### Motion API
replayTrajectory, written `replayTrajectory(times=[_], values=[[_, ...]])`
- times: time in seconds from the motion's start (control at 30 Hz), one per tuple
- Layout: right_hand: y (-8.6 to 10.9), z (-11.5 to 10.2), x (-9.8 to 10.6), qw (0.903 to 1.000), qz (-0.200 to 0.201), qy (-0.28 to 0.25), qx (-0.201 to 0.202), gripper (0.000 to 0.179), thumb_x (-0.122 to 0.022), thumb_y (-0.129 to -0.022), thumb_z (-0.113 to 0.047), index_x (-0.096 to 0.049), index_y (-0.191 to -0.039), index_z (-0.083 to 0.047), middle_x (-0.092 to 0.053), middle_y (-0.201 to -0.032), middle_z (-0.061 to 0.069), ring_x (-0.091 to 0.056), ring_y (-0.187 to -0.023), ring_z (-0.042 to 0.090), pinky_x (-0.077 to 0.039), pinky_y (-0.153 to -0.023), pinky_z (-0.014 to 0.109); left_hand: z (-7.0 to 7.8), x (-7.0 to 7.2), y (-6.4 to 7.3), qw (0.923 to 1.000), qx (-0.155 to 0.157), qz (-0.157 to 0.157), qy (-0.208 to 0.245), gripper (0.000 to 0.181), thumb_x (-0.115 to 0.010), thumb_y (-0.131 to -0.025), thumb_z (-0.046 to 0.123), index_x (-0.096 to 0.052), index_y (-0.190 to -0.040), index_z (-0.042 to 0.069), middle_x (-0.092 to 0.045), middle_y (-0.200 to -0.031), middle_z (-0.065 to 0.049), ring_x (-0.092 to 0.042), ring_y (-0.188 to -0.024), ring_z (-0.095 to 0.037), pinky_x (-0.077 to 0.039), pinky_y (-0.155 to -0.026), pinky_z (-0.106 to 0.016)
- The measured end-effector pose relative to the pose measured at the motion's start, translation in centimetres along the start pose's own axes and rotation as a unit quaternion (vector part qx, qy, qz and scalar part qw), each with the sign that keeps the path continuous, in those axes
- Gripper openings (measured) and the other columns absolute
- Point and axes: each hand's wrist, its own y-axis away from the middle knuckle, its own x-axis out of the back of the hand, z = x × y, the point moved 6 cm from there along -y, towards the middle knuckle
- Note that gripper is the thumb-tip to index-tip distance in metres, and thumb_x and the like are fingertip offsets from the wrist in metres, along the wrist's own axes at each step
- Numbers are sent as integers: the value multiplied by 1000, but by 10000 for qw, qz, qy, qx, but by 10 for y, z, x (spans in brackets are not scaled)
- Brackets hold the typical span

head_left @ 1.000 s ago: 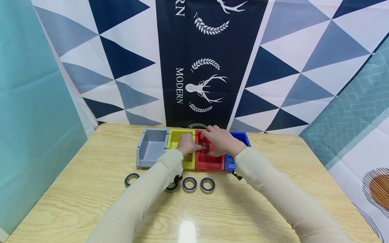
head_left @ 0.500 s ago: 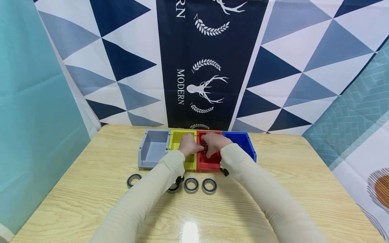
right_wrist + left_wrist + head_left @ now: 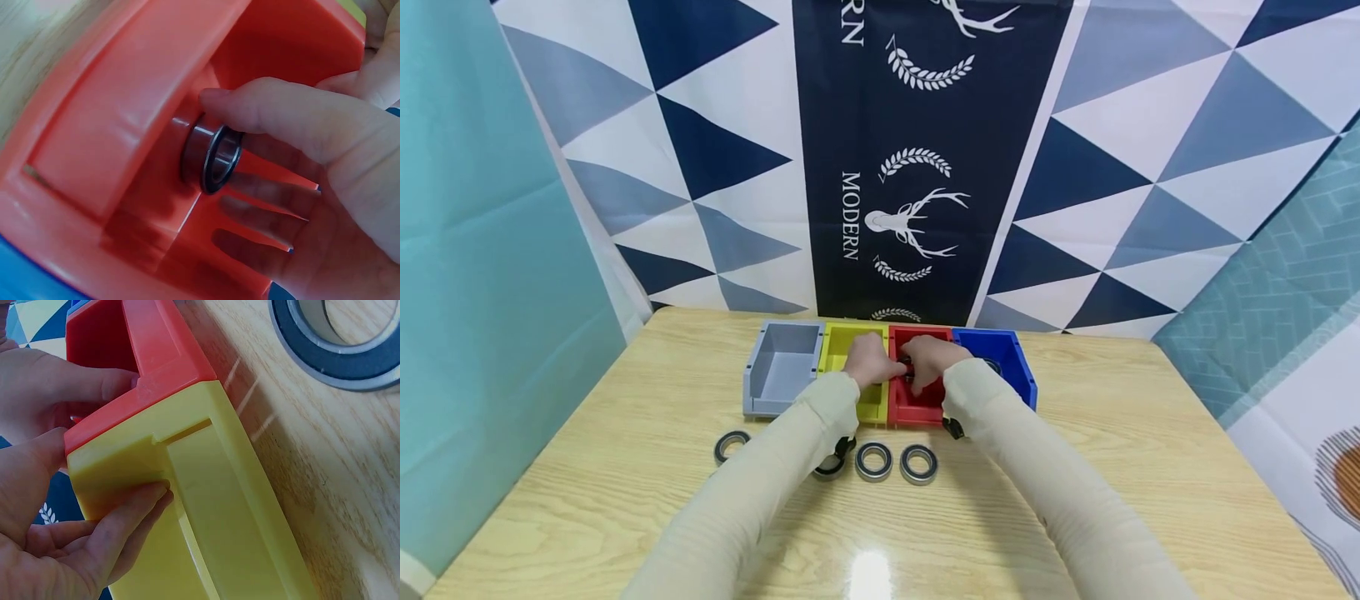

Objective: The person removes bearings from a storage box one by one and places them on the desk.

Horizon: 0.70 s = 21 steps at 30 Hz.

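In the head view my left hand (image 3: 868,360) reaches over the yellow bin (image 3: 874,410). Its thumb crosses the shared wall into the red bin (image 3: 917,414), its fingers stay on the yellow side, and together they grip that wall; the left wrist view hides the thumb tip. My right hand (image 3: 325,144) is inside the red bin around a dark ball bearing (image 3: 212,156). The thumb lies over the bearing's top edge and the fingertips lie at its other side; ring and little fingers stay straight. From the head view the right hand hides most of this bearing.
A grey bin (image 3: 784,367) and a blue bin (image 3: 1011,358) stand at the row's ends; a bearing (image 3: 992,365) shows in the blue one. Several bearings, including one by the red bin (image 3: 918,463), lie on the wooden table (image 3: 1037,533) in front. A patterned cloth (image 3: 722,167) hangs behind.
My right hand has moved left and down from over the red and blue bins to the bearing in the red bin. The left hand keeps its place on the wall.
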Motion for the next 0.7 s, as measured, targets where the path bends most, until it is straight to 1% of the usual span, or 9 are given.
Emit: replayTrajectory(times=[0.17, 0.3, 0.43, 0.53, 0.6, 0.7], values=[[3, 0, 0, 9999, -91, -67, -84, 72, -81, -71, -8, -52, -136, -13, -60, -126, 9, -55, -103, 23, -48, -102, 45, 0, 2, -1, 10000, -7, 60, -57, 24, -75, -78, 22, -63, -78, 0, -48, -57, -2, -48, -49, -14, -38, -45, -20], [5, 0, 0, 9997, -153, 100, -188, 75, -80, -71, -8, -49, -139, -14, -57, -130, 10, -54, -106, 24, -47, -102, 47, 0, 2, -2, 10000, 39, 46, -17, 26, -75, -78, 22, -64, -84, 0, -50, -61, -3, -50, -53, -16, -39, -47, -20], [5, 0, -1, 9993, -180, 249, -233, 77, -80, -71, -9, -48, -140, -15, -57, -132, 10, -53, -106, 25, -48, -100, 48, 0, 2, -1, 10000, 52, 47, -26, 25, -75, -78, 22, -62, -80, 1, -49, -59, -3, -49, -52, -15, -38, -47, -20], [6, 0, -2, 9991, -181, 337, -198, 73, -81, -70, -10, -50, -137, -15, -59, -128, 9, -55, -103, 24, -50, -98, 48, 1, 2, 1, 9999, 29, 31, -91, 25, -75, -79, 22, -60, -74, 2, -46, -56, -1, -48, -51, -15, -38, -46, -20], [6, 0, -2, 9990, -167, 379, -147, 70, -81, -70, -11, -52, -135, -14, -61, -125, 9, -55, -102, 24, -50, -98, 46, 1, 2, 1, 9999, 20, 20, -106, 25, -75, -79, 22, -60, -74, 2, -46, -57, -2, -48, -52, -15, -37, -47, -20], [5, 1, -3, 9992, -135, 373, -34, 71, -81, -71, -12, -50, -135, -11, -61, -126, 10, -56, -103, 23, -49, -100, 46, 2, 1, 2, 9999, 13, 5, -108, 26, -75, -79, 23, -62, -78, 1, -46, -58, -2, -48, -53, -15, -38, -47, -20]])
